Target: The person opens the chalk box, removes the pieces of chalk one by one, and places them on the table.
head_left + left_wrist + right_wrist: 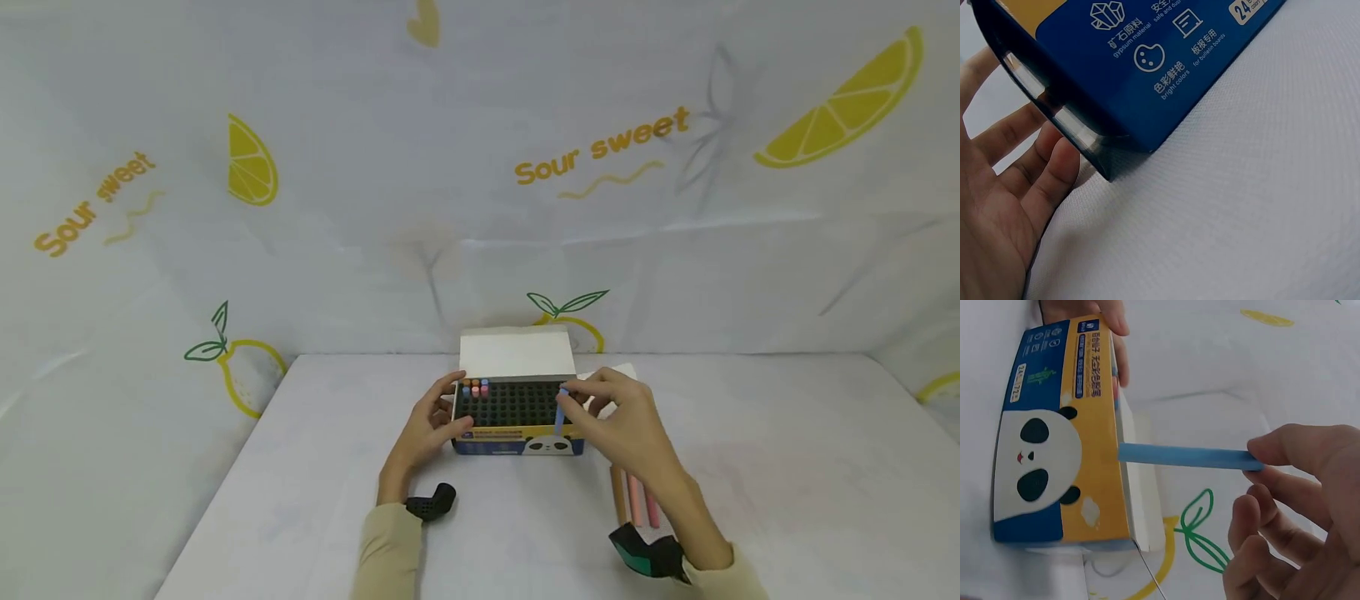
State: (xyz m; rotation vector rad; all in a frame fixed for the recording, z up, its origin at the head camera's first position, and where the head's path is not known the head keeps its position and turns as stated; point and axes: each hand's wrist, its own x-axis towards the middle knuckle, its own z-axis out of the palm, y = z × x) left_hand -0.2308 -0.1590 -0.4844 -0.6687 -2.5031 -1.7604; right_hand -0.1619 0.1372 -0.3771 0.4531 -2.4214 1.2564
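A blue and yellow chalk box (491, 447) with a panda face stands on the table, its white lid flap raised at the back. My left hand (423, 425) grips the box's left end, thumb near the front top edge. Between thumb and fingertips, my right hand (626, 421) pinches one end of a blue chalk stick (1185, 456). That stick is nearly upright at the box's right front; whether its lower end touches the box, I cannot tell. Several coloured chalks (476, 388) stand in the back left holes of the black holder (525, 404) inside.
Brown, orange and pink chalk sticks (634, 498) lie on the table (787, 492) beneath my right forearm. A white sheet-like piece (626, 369) shows behind my right hand. Behind the table hangs a white cloth (375, 167) with lemon prints.
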